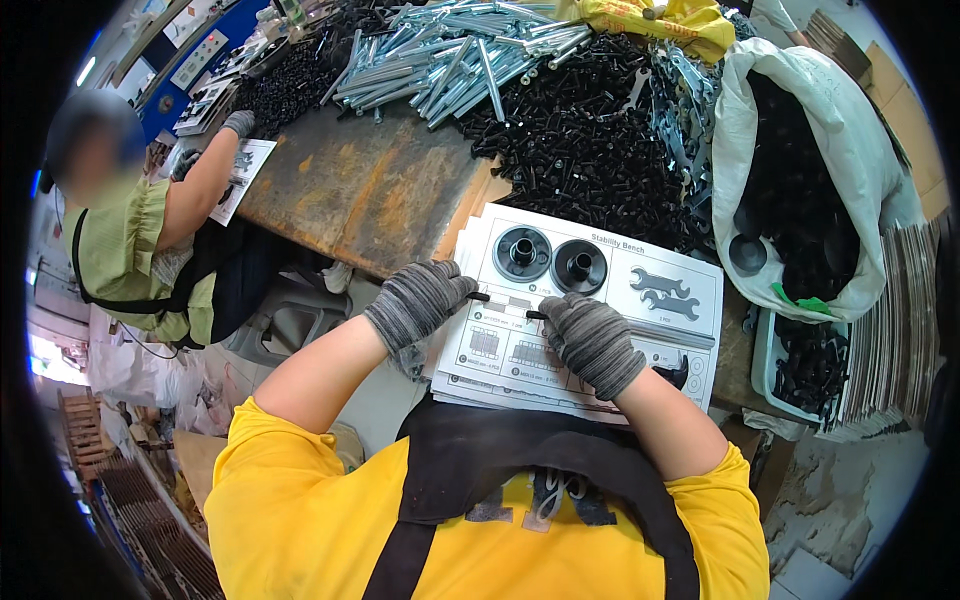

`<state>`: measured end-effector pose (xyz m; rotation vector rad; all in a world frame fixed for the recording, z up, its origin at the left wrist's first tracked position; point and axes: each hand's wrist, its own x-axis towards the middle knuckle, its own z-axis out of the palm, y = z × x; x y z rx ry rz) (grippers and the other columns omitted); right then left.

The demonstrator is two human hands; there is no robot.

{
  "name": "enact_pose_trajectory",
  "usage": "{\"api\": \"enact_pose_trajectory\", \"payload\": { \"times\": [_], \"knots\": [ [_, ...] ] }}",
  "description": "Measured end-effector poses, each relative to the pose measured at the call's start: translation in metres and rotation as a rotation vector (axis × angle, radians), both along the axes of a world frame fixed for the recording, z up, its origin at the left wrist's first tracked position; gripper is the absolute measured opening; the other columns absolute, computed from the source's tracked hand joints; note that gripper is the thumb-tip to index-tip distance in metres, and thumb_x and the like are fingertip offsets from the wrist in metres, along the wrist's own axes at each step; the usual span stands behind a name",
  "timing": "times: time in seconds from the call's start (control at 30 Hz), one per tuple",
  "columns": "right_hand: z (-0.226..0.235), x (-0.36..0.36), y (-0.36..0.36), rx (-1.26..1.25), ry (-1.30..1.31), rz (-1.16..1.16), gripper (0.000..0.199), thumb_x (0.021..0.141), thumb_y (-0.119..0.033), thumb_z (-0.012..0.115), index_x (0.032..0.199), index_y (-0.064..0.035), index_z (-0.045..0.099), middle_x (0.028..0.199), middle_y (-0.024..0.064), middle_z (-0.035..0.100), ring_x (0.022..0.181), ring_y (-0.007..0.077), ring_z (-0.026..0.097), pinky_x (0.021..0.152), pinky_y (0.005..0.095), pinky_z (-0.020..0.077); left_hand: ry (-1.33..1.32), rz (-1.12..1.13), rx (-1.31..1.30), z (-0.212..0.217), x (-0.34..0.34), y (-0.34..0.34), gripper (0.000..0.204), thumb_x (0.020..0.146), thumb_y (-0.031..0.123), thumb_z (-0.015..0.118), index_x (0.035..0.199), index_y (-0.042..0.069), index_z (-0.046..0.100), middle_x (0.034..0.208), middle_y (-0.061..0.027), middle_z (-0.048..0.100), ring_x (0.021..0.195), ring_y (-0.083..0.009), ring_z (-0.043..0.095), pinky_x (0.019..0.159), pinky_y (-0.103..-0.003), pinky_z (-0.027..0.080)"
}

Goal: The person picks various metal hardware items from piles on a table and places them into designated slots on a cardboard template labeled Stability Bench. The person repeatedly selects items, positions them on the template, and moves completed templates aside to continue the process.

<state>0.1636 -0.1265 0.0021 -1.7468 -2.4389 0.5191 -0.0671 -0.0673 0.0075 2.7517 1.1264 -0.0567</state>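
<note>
A black bolt [480,296] was held in the fingertips of the left hand [425,298], and a second black bolt [537,315] was pinched by the right hand [592,340]. Both hands were covered by grey striped gloves, and both bolts were held just above a stack of printed cards [690,270] at the table's near edge. Two black discs [521,253] were seen on the top card.

To the right, a white sack [730,150] was left gaping, packed with black parts [800,180], a round one among them. Below it, a pale plastic tray [764,365] was filled with small black pieces [812,375]. Behind the cards, the table [340,195] was heaped with black bolts, and silvery rods [440,80] were piled beyond. A yellow bag [660,25] was set at the back, its contents hidden. At left, a co-worker [120,250] was seated.
</note>
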Motion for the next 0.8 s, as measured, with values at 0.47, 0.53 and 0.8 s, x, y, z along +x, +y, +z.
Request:
{"api": "enact_pose_trajectory", "payload": {
  "times": [0.47,0.53,0.8],
  "knots": [
    [0.018,-0.018,-0.011,-0.023,-0.242,0.192,0.031,0.079,-0.018,0.047,0.104,0.0011,0.049,0.081,0.0150,0.062,0.071,0.0274,0.062,0.058,0.0399,0.0494,0.344,-0.051,-0.007,0.015,0.025,0.003,0.020,0.080,0.027,0.052,0.081,0.010,0.061,0.068,-0.0112,0.058,0.066,-0.0270,0.061,0.054,-0.038,0.048],
    [0.017,-0.018,-0.002,-0.119,-0.236,0.160,0.028,0.080,-0.017,0.046,0.102,0.0004,0.050,0.081,0.0152,0.062,0.071,0.0278,0.062,0.059,0.0407,0.0494,0.316,-0.009,-0.054,0.007,0.025,0.005,0.020,0.080,0.026,0.054,0.081,0.007,0.062,0.070,-0.0125,0.061,0.069,-0.0276,0.062,0.058,-0.038,0.048],
    [0.012,-0.019,0.023,-0.208,-0.076,0.107,0.019,0.082,-0.019,0.045,0.084,-0.0022,0.055,0.072,0.0157,0.061,0.064,0.0283,0.062,0.055,0.0396,0.0495,0.379,0.017,-0.374,0.024,0.038,0.035,0.025,0.080,0.024,0.055,0.088,0.002,0.065,0.075,-0.0140,0.064,0.071,-0.0256,0.062,0.065,-0.037,0.049]
  ]
}}
